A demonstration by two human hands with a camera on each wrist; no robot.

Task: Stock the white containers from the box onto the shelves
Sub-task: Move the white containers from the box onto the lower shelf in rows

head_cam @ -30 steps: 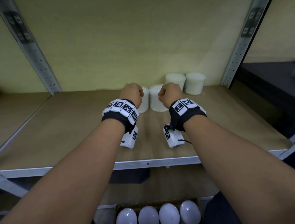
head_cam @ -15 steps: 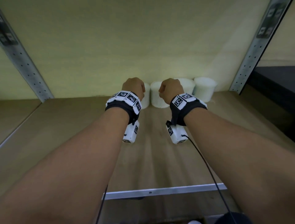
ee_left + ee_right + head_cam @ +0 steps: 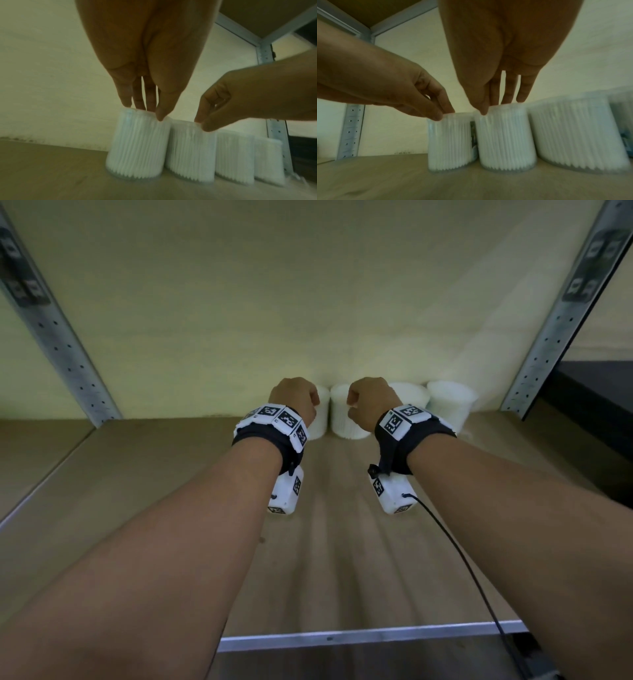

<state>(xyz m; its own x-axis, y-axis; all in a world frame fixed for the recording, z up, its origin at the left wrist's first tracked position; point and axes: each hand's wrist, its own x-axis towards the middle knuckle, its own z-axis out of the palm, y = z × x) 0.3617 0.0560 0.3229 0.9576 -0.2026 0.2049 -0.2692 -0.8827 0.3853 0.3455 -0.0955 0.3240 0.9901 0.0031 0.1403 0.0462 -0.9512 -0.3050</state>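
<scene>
Several white ribbed containers stand in a row against the back wall of the wooden shelf (image 3: 171,474). My left hand (image 3: 294,398) pinches the top rim of the leftmost container (image 3: 139,148), thumb in front and fingers behind. My right hand (image 3: 371,402) pinches the top of the second container (image 3: 505,146) the same way. Both containers rest upright on the board, almost touching. Two more containers (image 3: 411,395) (image 3: 450,402) stand free to the right. In the head view my hands hide most of the two held containers.
Perforated metal uprights (image 3: 51,337) (image 3: 561,313) frame the bay at back left and back right. A metal lip (image 3: 359,637) runs along the shelf's front edge. A dark surface (image 3: 599,392) lies beyond the right upright. A black cable (image 3: 462,563) trails from my right wrist.
Both hands have carried their containers back from mid-shelf to the wall, into line with the other two. The box below has dropped out of the head view.
</scene>
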